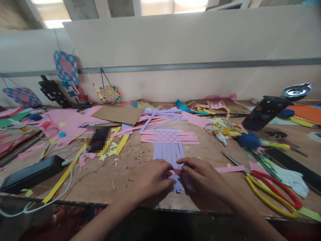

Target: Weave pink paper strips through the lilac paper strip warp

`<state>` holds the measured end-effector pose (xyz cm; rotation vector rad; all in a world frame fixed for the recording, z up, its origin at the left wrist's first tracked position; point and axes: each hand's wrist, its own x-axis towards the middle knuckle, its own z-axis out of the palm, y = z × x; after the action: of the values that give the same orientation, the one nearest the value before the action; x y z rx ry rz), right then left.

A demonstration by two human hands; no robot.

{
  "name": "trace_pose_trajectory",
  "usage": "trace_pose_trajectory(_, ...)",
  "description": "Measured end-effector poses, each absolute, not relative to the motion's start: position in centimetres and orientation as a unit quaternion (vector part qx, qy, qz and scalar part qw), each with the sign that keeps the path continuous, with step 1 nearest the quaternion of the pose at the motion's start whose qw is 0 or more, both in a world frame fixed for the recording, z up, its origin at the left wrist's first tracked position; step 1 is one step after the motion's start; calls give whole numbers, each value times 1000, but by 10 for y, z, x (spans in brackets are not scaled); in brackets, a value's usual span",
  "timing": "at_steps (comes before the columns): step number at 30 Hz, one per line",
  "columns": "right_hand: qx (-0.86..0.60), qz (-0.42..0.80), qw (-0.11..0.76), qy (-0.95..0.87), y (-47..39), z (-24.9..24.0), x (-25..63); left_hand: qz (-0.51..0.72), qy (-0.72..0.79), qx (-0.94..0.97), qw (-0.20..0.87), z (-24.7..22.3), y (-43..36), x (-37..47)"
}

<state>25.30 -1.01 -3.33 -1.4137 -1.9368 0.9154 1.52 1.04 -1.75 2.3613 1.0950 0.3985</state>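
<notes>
Purple paper strips point(167, 150) run toward me down the middle of the table, woven at their far end with pink strips point(187, 136) into a small checkered patch point(167, 135). Over the near part of the purple strips, my left hand point(159, 175) and my right hand point(200, 174) face each other with bent fingers. Between their fingertips shows a short piece of a pink strip point(177, 171), which both hands pinch. The strip continues to the right from under my right hand, ending near the scissors point(269, 190). My fingers hide part of the purple strips.
Brown cardboard point(117, 114) and a pile of loose strips point(160, 117) lie behind the weaving. A black power bank point(32, 174) with a white cable is on the left. Blue yarn point(248, 140), a dark tumbler point(265, 112) and white cloth point(291, 180) are on the right.
</notes>
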Motion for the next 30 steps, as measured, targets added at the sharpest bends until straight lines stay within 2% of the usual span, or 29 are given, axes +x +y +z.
trace_pose_trajectory(6,-493,239,232,-804,-12,-35,245,80,382,914,110,-20,-9,14)
trace_pose_trajectory(13,-461,35,176,-869,-11,-47,241,109,396,909,76,-31,-11,19)
trace_pose_trajectory(18,-445,-23,154,-882,-12,-48,239,130,433,883,124,-27,-9,21)
trace_pose_trajectory(24,-451,-54,169,-875,-17,-46,230,196,482,819,242,-28,-3,20)
trace_pose_trajectory(30,-494,-33,211,-842,-20,-50,236,259,509,706,420,-33,14,17)
